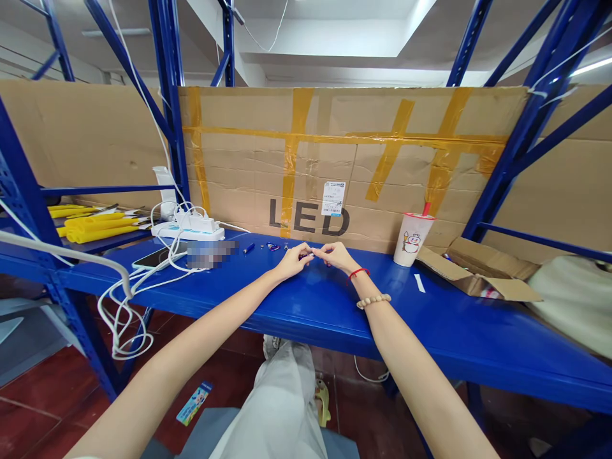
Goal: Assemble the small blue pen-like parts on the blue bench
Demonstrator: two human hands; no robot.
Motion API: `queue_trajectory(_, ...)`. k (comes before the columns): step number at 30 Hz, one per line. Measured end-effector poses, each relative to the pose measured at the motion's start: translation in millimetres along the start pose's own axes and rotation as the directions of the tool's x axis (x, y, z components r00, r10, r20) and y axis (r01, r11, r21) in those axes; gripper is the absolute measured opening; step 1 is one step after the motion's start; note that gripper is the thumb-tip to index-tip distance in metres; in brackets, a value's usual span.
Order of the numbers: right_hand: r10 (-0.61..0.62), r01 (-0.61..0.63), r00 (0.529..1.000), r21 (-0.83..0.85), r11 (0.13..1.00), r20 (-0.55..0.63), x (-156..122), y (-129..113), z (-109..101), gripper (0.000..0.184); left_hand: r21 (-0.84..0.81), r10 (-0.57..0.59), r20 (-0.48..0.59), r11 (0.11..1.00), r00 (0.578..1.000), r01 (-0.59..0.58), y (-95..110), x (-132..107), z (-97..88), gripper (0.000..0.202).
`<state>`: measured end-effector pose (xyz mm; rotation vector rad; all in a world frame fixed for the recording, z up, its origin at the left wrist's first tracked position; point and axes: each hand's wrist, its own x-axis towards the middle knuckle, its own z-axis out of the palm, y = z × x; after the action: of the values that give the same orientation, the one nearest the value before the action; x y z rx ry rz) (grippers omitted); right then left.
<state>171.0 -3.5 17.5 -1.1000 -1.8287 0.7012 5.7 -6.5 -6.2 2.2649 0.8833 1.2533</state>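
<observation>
Over the blue shelf top (pixel 306 296), my left hand (pixel 292 261) and my right hand (pixel 337 256) meet almost fingertip to fingertip. Both are closed in a pinch around a small part, dark with a pale bit, too small and too covered by fingers to name. A red string and a beaded bracelet (pixel 373 301) circle my right wrist. Left of my hands lie a short dark blue cylinder (pixel 249 248), a small blue and metallic piece (pixel 273 247) and a few tiny parts.
White cables and a power strip (pixel 210 233) crowd the left, with a phone (pixel 155 257) beside them. Yellow-handled tools (pixel 102 226) lie further left. On the right stand a paper cup (pixel 412 242) with a straw and an open cardboard box (pixel 478 274). Cardboard (pixel 248 166) walls the back.
</observation>
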Motion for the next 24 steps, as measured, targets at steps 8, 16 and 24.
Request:
queue_trajectory(8,-0.011,0.011,0.999,0.006,1.0,-0.03,-0.5,-4.9,5.3,0.051,0.107,-0.013,0.011,0.994,1.0,0.012,2.4,1.8,-2.5,0.014)
queue_trajectory(16,-0.059,0.059,0.998,0.026,0.998,-0.01,1.6,-7.3,2.5,0.049,0.127,-0.081,-0.023,0.988,0.996,0.084,-0.4,5.0,-1.3,0.022)
queue_trajectory(24,-0.083,0.084,0.996,0.053,0.995,-0.026,5.6,2.2,-2.7,0.048,0.061,-0.135,-0.016,0.989,0.991,0.136,0.3,3.5,-0.5,0.018)
